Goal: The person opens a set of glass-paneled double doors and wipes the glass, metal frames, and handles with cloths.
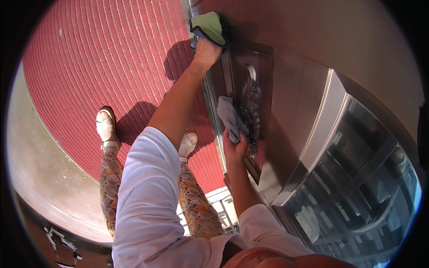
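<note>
My left hand (208,53) is at the top centre, with a green cloth with dark edging (209,26) gripped in it and draped over the fingers, which are mostly hidden. The cloth lies against the edge of a brownish metal door (288,90). Lower down, my right hand (236,145) pinches a crumpled grey cloth (228,112) between thumb and fingers. This cloth is beside a raised, shiny ornament (251,100) on the door's recessed panel.
A red ribbed mat (134,60) lies under my sandalled feet, bordered by a pale stone-like floor (50,147) at left. A metal frame (321,134) and reflective glass (355,187) fill the right side. Shadows fall across mat and door.
</note>
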The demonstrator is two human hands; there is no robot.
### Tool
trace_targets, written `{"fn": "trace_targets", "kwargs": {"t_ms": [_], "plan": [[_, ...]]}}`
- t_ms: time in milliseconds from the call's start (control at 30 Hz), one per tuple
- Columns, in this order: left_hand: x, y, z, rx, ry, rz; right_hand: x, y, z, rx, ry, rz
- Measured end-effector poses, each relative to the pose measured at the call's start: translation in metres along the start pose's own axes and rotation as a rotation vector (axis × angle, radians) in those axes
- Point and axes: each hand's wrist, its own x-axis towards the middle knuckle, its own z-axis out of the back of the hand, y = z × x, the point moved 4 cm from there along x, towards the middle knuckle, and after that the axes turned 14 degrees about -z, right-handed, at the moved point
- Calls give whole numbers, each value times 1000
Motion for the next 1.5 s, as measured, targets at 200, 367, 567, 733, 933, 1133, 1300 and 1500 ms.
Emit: {"fn": "trace_targets", "kwargs": {"t_ms": [200, 367, 567, 733, 933, 1133, 1300, 1500], "plan": [[-167, 62, -83, -287, 35, 273, 64, -16, 41, -152, -17, 41], [-312, 12, -138, -573, 87, 654, 53, -13, 131, -170, -251, 52], [-348, -51, -128, -681, 292, 1341, 2, 36, 245, -236, -330, 194], [-144, -92, -59, -731, 58, 838, 4, 87, 238, -1318, -550, 925], [-49, -144, 0, -522, 130, 381, -25, 29, 49, -279, -13, 386], [-68, -260, 27, -532, 165, 738, -124, 38, -45, -1102, -173, 836], [-5, -270, 41, -722, -122, 538, -173, 61, -10, -950, -167, 771], [26, -384, 50, -66, 281, -135, -299, 97, -83, -1172, -606, 788]]}}
